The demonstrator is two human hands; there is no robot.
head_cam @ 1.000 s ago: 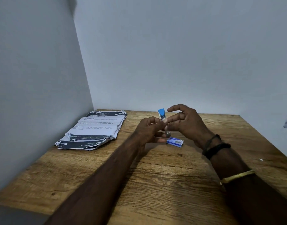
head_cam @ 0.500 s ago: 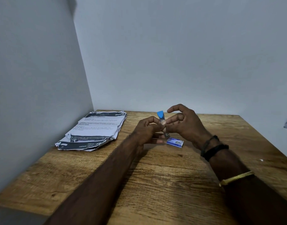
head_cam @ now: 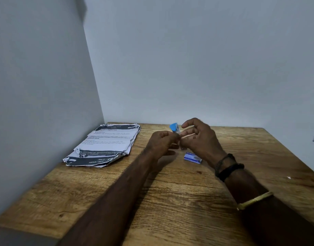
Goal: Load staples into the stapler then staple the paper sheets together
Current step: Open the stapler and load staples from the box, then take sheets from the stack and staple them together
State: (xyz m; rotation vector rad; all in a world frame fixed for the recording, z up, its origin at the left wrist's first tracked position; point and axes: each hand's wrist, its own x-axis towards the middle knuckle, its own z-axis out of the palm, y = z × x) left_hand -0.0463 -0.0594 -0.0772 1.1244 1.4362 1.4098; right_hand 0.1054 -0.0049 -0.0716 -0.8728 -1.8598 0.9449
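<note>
- Plain grey walls are closing in a wooden table in a corner, with the stack of paper sheets lying near the left wall, well apart from both hands.
- Above the table's far middle, the left hand is pinching the small blue stapler with curled fingers, holding it upright, blue end on top.
- The right hand is working at the stapler's side with its fingers loosely spread; whether it is pinching staples I cannot tell — the hand is blurred.
- A staple box is lying on the table just below the right hand.
- Judging the step as loading, it is asking for a steady left grip and the strip sliding in straight — legs down, no forcing.
</note>
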